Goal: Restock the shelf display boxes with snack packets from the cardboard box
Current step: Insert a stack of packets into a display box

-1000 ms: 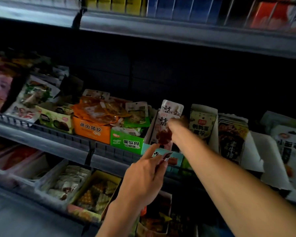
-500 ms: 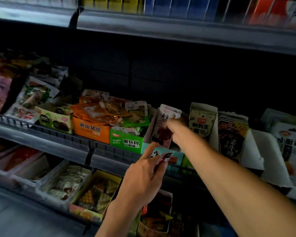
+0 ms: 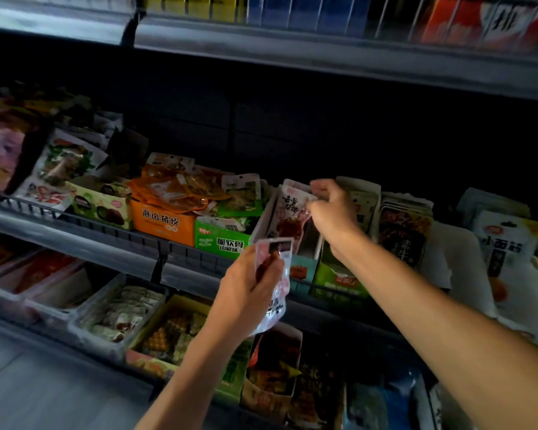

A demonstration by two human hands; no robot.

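Note:
My left hand [image 3: 246,293] grips a pink and white snack packet [image 3: 275,274] in front of the middle shelf's edge. My right hand [image 3: 333,212] reaches into a teal display box [image 3: 302,270] on the middle shelf and pinches the edge of a white packet with red food print [image 3: 291,212] that stands upright in it. A second like packet stands just behind that one. The cardboard box is not in view.
An orange display box [image 3: 162,223] and a green one [image 3: 222,242] full of packets stand left of the teal box. A tall green box [image 3: 339,277] and dark packets [image 3: 401,234] stand right of it. Lower shelf trays [image 3: 115,315] lie below, and an upper shelf [image 3: 323,51] overhangs.
My left hand has raised its packet higher, so more of it shows. My right hand shifted slightly up and right at the standing packets, which now lean closer together in the box.

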